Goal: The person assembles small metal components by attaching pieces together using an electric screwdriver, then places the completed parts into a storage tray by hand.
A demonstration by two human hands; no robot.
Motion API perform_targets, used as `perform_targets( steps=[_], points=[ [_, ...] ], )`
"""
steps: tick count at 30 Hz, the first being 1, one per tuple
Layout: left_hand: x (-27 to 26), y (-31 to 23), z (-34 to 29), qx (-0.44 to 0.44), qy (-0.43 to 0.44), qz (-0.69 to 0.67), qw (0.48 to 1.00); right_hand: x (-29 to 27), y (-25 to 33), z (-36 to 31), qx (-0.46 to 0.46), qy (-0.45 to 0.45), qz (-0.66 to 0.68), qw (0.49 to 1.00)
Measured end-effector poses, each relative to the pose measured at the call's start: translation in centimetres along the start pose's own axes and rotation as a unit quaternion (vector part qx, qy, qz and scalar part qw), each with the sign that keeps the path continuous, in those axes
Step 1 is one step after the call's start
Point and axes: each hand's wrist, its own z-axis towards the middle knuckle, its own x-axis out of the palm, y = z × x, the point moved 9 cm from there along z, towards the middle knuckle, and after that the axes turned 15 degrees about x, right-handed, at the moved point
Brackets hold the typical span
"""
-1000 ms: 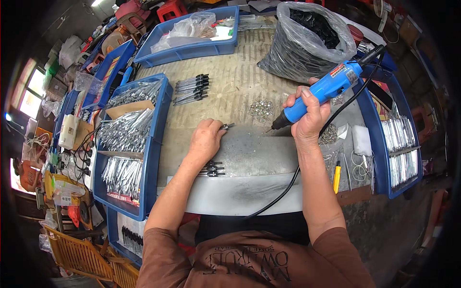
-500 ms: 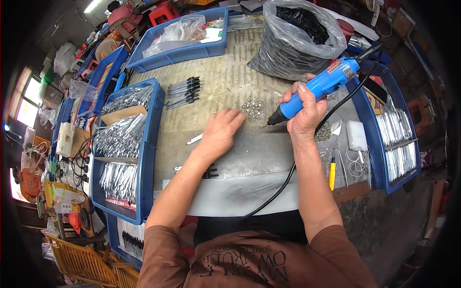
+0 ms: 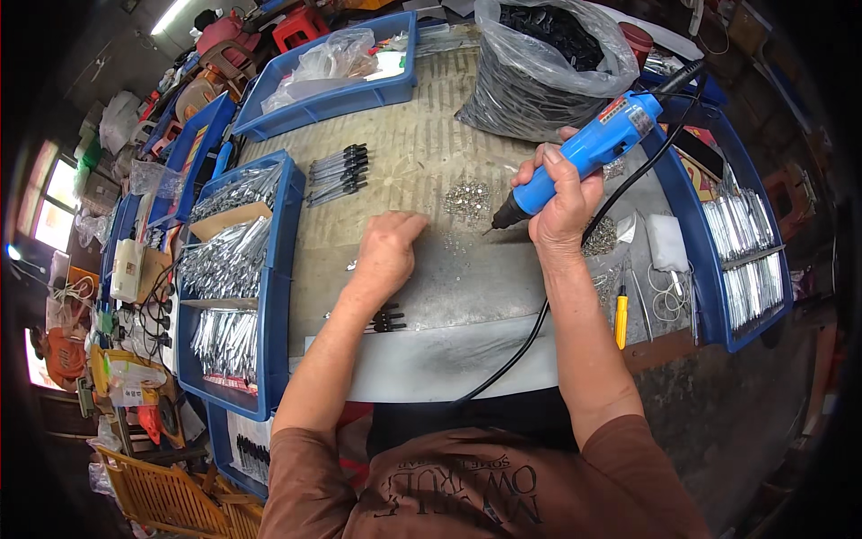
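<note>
Here, we see the right hand (image 3: pixel 566 196) wrapped around a blue power screwdriver (image 3: pixel 588 146), its bit slanting toward eight o'clock above the table (image 3: pixel 417 135). The left hand (image 3: pixel 388 253) is curled, and we cannot tell whether it grips anything. From it, we find heaped small metal pieces (image 3: pixel 467 203) at two o'clock, black-tipped rods (image 3: pixel 338 173) side by side at eleven, and a blue divided tray (image 3: pixel 281 287) at nine.
</note>
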Motion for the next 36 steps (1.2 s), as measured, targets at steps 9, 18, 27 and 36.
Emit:
perform_targets(
  steps=[9, 18, 27, 36],
  points=[
    [0.3, -0.9, -1.5, -0.003, 0.049, 0.011, 0.999, 0.2, 0.0, 0.0, -0.001, 0.003, -0.002, 1.000],
    [2.4, -3.6, -1.0, 0.062, 0.136, 0.052, 0.987, 0.1, -0.1, 0.0, -0.002, 0.002, 0.002, 1.000],
    [-0.5, -0.7, -1.8, -0.031, 0.078, 0.068, 0.994, 0.0, -0.1, 0.0, -0.002, 0.009, -0.038, 0.999],
    [1.3, -2.6, -2.8, -0.007, 0.165, 0.073, 0.984, 0.2, -0.3, 0.0, 0.001, 0.010, -0.039, 0.999]
  ],
)
